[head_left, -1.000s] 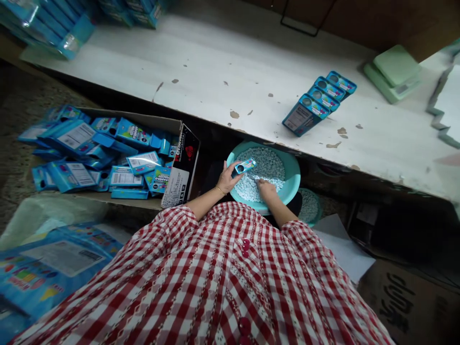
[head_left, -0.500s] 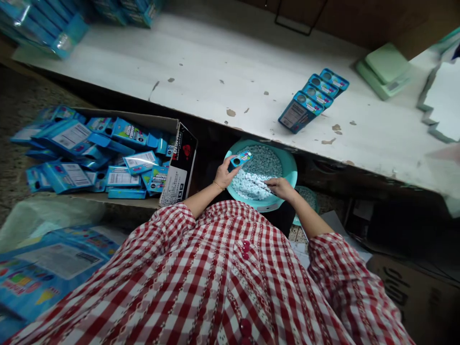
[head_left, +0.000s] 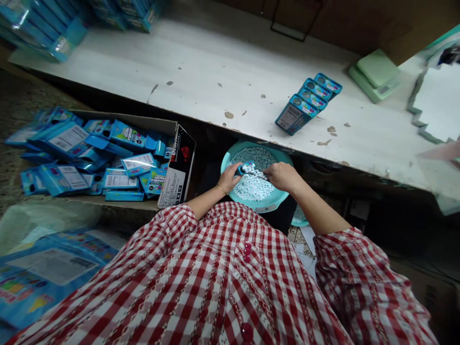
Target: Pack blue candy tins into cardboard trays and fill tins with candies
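Gripped in the left hand (head_left: 229,179) above a turquoise basin (head_left: 290,158) of pale pellets (head_left: 253,188), a small blue box (head_left: 244,168) tilts, its long axis hard to tell, its pellet-heaped end toward the right hand (head_left: 282,176), whose closed fingers pinch a loaded scoop (head_left: 261,174).

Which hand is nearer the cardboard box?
Left. The left hand is at the basin, right of the cardboard box; the right hand, at the basin's other side, is farther right.

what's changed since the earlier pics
The right hand has left the white pieces in the basin, bringing what looks like a heaped scoop to the small box. The left hand still holds that box; the four standing boxes stayed put.
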Demonstrator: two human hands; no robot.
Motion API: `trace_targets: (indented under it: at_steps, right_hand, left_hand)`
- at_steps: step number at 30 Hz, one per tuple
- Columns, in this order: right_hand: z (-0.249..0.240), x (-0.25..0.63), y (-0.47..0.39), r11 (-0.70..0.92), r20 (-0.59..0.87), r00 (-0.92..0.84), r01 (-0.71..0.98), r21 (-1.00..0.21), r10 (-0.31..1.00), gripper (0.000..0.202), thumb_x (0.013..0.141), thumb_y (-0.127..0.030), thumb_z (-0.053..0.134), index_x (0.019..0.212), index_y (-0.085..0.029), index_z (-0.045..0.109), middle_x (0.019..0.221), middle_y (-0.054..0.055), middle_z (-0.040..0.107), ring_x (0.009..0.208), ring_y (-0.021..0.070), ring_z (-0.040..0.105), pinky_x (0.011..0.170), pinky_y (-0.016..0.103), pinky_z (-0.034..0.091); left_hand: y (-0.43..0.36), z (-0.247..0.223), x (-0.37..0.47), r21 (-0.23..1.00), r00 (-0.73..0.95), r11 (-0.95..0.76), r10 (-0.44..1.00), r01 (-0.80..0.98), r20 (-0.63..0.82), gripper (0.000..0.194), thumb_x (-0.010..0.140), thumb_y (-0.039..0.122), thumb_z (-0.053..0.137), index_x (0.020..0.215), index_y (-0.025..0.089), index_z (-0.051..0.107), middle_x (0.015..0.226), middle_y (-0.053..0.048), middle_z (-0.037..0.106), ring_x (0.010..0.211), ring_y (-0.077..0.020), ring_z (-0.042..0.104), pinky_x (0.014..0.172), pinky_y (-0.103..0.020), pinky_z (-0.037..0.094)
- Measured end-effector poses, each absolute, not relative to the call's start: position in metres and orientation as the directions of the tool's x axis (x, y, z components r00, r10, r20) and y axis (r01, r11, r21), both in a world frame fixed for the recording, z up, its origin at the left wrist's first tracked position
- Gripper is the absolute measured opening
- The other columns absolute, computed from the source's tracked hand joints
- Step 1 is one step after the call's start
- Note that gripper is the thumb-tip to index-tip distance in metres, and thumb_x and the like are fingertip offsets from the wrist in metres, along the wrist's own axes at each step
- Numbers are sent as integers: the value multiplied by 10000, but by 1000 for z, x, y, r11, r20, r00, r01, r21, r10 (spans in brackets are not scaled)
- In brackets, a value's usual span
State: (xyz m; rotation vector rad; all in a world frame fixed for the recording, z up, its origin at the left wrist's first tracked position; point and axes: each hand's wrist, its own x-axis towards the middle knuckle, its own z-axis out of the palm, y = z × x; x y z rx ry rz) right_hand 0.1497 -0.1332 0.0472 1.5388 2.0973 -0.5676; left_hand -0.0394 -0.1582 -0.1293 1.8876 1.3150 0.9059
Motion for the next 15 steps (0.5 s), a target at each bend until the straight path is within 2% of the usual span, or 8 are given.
trace_targets:
  at_steps: [9, 11, 15]
  right_hand:
    - [53, 135, -141, 278, -623, -217, 961, 0, 752, 287, 854, -206, 458, 1038, -195, 678, 994, 128, 672, 941, 250, 613, 803, 323, 433]
    - [59, 137, -147, 283, -602, -212, 959, 23, 770, 303, 852, -183, 443, 1057, -184, 666, 1026, 139, 662, 952, 257, 611, 809, 332, 436]
    - [57, 163, -157, 244, -551, -193, 970, 19, 812, 342, 877, -199, 397, 1108, -237, 646, 1096, 108, 644, 969, 249, 609, 814, 335, 446]
  left_hand:
    - [-159, -130, -38, 816, 310, -302, 937, 492, 159, 476, 765, 158, 529, 1239, 152, 487, 1280, -132, 550, 1210, -242, 499, 1069, -457, 341]
    - [-158, -130, -39, 824, 293, -296, 942, 483, 166, 458, 779, 178, 528, 1234, 147, 488, 1265, -134, 560, 1198, -241, 510, 1060, -449, 355]
    - [-160, -123, -45, 847, 234, -284, 953, 451, 194, 417, 813, 254, 535, 1213, 145, 498, 1231, -128, 582, 1145, -227, 548, 1005, -397, 419]
